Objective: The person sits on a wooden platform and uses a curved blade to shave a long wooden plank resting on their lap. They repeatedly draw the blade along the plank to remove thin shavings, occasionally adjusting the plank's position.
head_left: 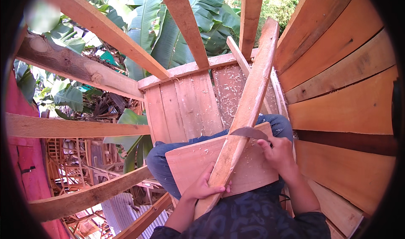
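Observation:
A long, rough wooden beam [249, 99] slants across my lap, its far end up and to the right. My left hand [206, 187] is closed around its lower part, thumb over the top. In my right hand [278, 154] is a knife with a curved, dark blade [249, 132]; the handle is mostly hidden in my fist. The blade lies across the beam's right edge at about its middle. Beneath the beam, a flat wooden board [190, 159] rests on my thighs, with a few pale shavings on it.
Shavings [228, 91] litter the plank floor [185, 108] ahead. A thinner wooden strip [238, 55] leans behind the beam. Plank walling [337, 108] rises close on my right. Open framing posts [183, 24] stand ahead and left, with banana leaves [147, 32] beyond and corrugated sheets [120, 213] below.

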`<state>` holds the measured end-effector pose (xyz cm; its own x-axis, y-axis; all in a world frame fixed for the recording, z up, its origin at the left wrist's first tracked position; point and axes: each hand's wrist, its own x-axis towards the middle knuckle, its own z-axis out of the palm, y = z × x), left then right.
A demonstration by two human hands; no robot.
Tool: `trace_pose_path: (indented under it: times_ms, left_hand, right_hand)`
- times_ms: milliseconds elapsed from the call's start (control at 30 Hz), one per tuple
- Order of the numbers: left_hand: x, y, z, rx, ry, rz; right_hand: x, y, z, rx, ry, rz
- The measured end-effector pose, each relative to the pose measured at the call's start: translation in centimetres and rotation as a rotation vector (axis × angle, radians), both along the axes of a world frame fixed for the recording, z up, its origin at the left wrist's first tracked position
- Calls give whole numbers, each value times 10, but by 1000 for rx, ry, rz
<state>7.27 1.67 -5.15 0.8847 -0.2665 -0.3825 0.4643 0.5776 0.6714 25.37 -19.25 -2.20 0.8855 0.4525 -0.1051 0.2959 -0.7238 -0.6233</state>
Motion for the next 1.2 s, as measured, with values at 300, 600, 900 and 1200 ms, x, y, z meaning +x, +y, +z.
trace_pose_path:
  times_ms: [300, 600, 900, 1200]
  left_hand:
    - [6, 3, 9, 28, -35, -12]
    - [-1, 5, 7, 74, -72, -46]
    - [-3, 6, -6, 241, -197, -51]
    - [-1, 10, 5, 83, -159, -41]
  right_hand:
    - [-22, 8, 5, 4, 45, 140]
    - [-30, 6, 10, 25, 155, 136]
    - [-23, 10, 19, -136, -24, 255]
    - [-14, 11, 7, 38, 31, 126]
